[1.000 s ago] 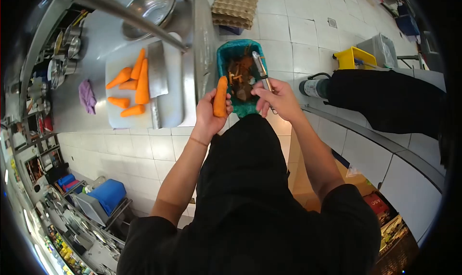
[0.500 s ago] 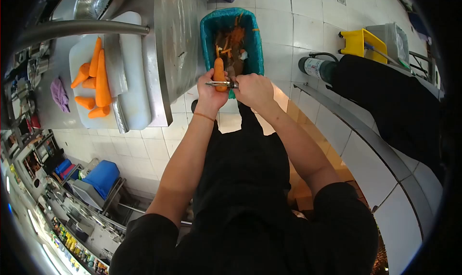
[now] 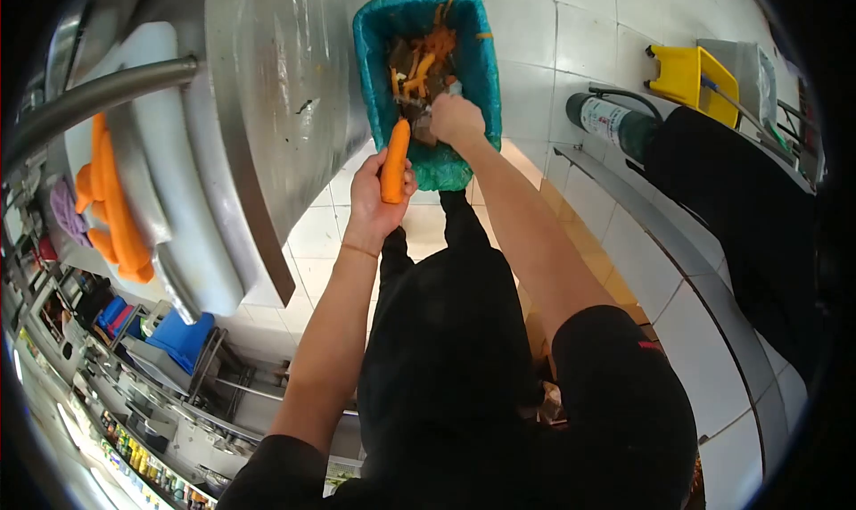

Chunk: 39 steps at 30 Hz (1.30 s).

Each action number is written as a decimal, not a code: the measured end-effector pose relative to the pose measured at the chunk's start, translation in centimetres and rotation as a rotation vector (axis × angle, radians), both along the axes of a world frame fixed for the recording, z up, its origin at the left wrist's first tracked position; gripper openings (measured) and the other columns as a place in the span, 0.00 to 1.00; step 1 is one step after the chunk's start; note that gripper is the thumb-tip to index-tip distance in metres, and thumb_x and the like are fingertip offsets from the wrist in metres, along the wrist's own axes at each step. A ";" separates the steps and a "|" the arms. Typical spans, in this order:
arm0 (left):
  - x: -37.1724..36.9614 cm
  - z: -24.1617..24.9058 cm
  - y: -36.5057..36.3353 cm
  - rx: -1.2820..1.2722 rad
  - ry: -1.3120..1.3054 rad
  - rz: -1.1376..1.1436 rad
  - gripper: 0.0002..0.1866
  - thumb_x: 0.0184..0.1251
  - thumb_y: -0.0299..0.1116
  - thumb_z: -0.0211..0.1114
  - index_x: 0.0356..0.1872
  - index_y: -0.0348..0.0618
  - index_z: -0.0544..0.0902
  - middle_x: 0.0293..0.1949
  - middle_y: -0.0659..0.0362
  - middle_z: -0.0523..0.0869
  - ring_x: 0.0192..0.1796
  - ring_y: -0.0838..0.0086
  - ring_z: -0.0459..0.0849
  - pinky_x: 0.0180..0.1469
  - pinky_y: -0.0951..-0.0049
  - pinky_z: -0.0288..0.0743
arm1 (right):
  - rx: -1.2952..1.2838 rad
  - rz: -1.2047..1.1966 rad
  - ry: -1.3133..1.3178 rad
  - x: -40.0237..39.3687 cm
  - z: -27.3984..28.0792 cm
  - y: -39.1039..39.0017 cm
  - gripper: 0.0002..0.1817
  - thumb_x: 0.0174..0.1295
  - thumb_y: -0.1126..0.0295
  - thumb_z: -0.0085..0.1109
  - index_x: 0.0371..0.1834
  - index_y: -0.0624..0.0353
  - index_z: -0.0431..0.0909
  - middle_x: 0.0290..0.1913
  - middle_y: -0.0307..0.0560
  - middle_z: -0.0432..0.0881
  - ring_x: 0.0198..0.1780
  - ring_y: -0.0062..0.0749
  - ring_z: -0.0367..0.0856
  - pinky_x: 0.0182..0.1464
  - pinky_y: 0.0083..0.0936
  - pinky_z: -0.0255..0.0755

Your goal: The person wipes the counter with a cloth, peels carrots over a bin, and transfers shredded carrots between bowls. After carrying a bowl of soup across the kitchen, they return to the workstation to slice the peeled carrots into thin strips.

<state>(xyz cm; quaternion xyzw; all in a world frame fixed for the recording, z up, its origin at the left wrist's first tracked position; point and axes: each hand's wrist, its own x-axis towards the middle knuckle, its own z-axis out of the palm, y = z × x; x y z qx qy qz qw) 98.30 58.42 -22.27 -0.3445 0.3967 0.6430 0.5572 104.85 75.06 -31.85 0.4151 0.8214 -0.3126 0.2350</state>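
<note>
Carrot: a single root, smooth and evenly bright orange, long and tapering, with a rounded narrow tip and a broad blunt end; it lies along the palm, tip pointing away from the person and the blunt end nearest the body.
Left hand: partly closed, palm up, holding the carrot between thumb and fingers just beside the near corner of the lined bin.
Right hand: fingers curled over the bin; its back hides how tightly they close and what, if anything, they hold.
Bin: teal-lined, with orange peelings and brownish scraps inside.
Bench: metal, at left, bearing a white cutting board, a cleaver and several more orange carrots; a purple cloth lies beside the board.
Change at the carrot: half a second ago a peeler crossed its broad end; now that surface is uncovered, and the peeler cannot be made out.
Change at the right hand: it has moved from beside the left hand to a place farther forward, over the bin.
Change of view: the bench's board now appears nearer the left edge, and the bin higher.
</note>
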 end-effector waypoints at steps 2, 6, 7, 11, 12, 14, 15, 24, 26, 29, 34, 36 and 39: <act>-0.1 -0.9 -0.1 0.013 0.043 0.021 0.15 0.82 0.42 0.51 0.55 0.41 0.74 0.37 0.56 0.77 0.34 0.69 0.76 0.34 0.70 0.71 | 0.033 -0.035 0.070 0.1 -0.6 -0.9 0.11 0.62 0.67 0.57 0.40 0.58 0.87 0.43 0.58 0.88 0.46 0.53 0.89 0.49 0.44 0.83; -0.7 -4.7 -0.3 -0.144 0.048 0.103 0.15 0.81 0.43 0.53 0.53 0.42 0.74 0.37 0.57 0.77 0.35 0.69 0.76 0.38 0.67 0.74 | -0.020 0.113 0.180 2.8 3.3 -4.8 0.08 0.58 0.68 0.58 0.33 0.55 0.88 0.35 0.56 0.88 0.39 0.52 0.89 0.43 0.45 0.83; -0.7 -4.8 -0.2 -0.131 0.019 0.137 0.14 0.81 0.43 0.53 0.52 0.42 0.74 0.37 0.56 0.77 0.35 0.69 0.76 0.39 0.66 0.74 | 0.006 0.158 0.224 3.9 4.6 -6.1 0.07 0.57 0.68 0.59 0.31 0.54 0.87 0.32 0.55 0.88 0.37 0.51 0.89 0.41 0.45 0.83; -0.3 -5.2 -0.1 -0.080 0.037 0.140 0.14 0.82 0.43 0.51 0.52 0.42 0.74 0.37 0.55 0.77 0.36 0.69 0.76 0.38 0.65 0.74 | -0.011 0.196 0.198 5.3 7.7 -7.7 0.05 0.56 0.70 0.59 0.28 0.53 0.86 0.30 0.54 0.87 0.35 0.49 0.89 0.38 0.42 0.83; -0.3 -5.0 0.0 -0.090 0.014 0.156 0.14 0.82 0.42 0.51 0.52 0.42 0.74 0.37 0.55 0.78 0.35 0.69 0.75 0.38 0.65 0.73 | 0.001 0.221 0.173 5.2 8.1 -7.4 0.05 0.56 0.70 0.59 0.29 0.54 0.85 0.30 0.54 0.86 0.35 0.49 0.89 0.37 0.42 0.83; -0.5 -4.6 -0.1 -0.099 -0.005 0.168 0.14 0.82 0.42 0.51 0.53 0.43 0.74 0.37 0.55 0.78 0.34 0.68 0.75 0.38 0.65 0.73 | 0.014 0.242 0.151 4.7 7.8 -7.0 0.05 0.56 0.70 0.59 0.29 0.54 0.85 0.30 0.54 0.86 0.34 0.48 0.89 0.37 0.41 0.83; -0.5 -4.2 -0.1 -0.105 -0.006 0.121 0.14 0.82 0.42 0.51 0.53 0.43 0.74 0.37 0.55 0.78 0.34 0.68 0.75 0.38 0.66 0.73 | 0.045 0.220 0.169 4.3 6.7 -6.8 0.06 0.57 0.70 0.59 0.30 0.55 0.86 0.31 0.54 0.87 0.35 0.48 0.89 0.37 0.41 0.83; -1.8 -4.5 -1.1 -0.022 -0.006 0.056 0.14 0.82 0.43 0.53 0.54 0.44 0.74 0.37 0.55 0.78 0.36 0.68 0.76 0.38 0.69 0.73 | -0.040 -0.011 0.071 0.7 1.1 -2.9 0.09 0.60 0.68 0.58 0.37 0.57 0.87 0.41 0.60 0.88 0.44 0.54 0.89 0.46 0.43 0.83; -1.7 -4.9 -0.7 -0.032 -0.011 0.066 0.15 0.81 0.43 0.54 0.55 0.43 0.75 0.37 0.55 0.79 0.36 0.68 0.77 0.39 0.68 0.74 | -0.026 0.039 0.124 2.4 3.4 -4.7 0.11 0.61 0.67 0.57 0.38 0.57 0.87 0.38 0.58 0.88 0.42 0.53 0.88 0.46 0.43 0.83; -1.1 -4.5 0.5 -0.188 0.005 0.087 0.15 0.81 0.43 0.54 0.54 0.43 0.75 0.38 0.54 0.80 0.37 0.68 0.77 0.42 0.67 0.75 | -0.066 0.150 0.125 4.6 7.2 -6.9 0.09 0.60 0.68 0.56 0.35 0.56 0.86 0.33 0.55 0.87 0.37 0.48 0.89 0.41 0.42 0.83; 0.1 -5.5 0.5 -0.077 0.034 0.106 0.13 0.82 0.42 0.53 0.54 0.43 0.75 0.38 0.54 0.80 0.37 0.68 0.77 0.42 0.68 0.73 | -0.035 0.162 0.099 4.9 7.7 -6.7 0.08 0.61 0.69 0.57 0.33 0.55 0.86 0.33 0.54 0.88 0.36 0.47 0.89 0.40 0.42 0.83; 0.0 -5.6 -0.3 -0.038 0.010 0.060 0.14 0.82 0.42 0.53 0.53 0.43 0.75 0.38 0.54 0.80 0.37 0.68 0.77 0.41 0.68 0.73 | -0.015 0.092 0.085 4.2 4.5 -5.6 0.09 0.57 0.69 0.59 0.34 0.60 0.87 0.37 0.61 0.87 0.40 0.53 0.88 0.43 0.45 0.83; 0.4 -3.8 -0.5 0.000 -0.030 -0.006 0.14 0.82 0.42 0.52 0.53 0.42 0.74 0.37 0.54 0.79 0.36 0.69 0.77 0.40 0.68 0.73 | -0.004 0.100 0.044 1.7 0.3 -2.5 0.09 0.62 0.68 0.58 0.34 0.58 0.87 0.39 0.56 0.89 0.42 0.50 0.89 0.44 0.43 0.83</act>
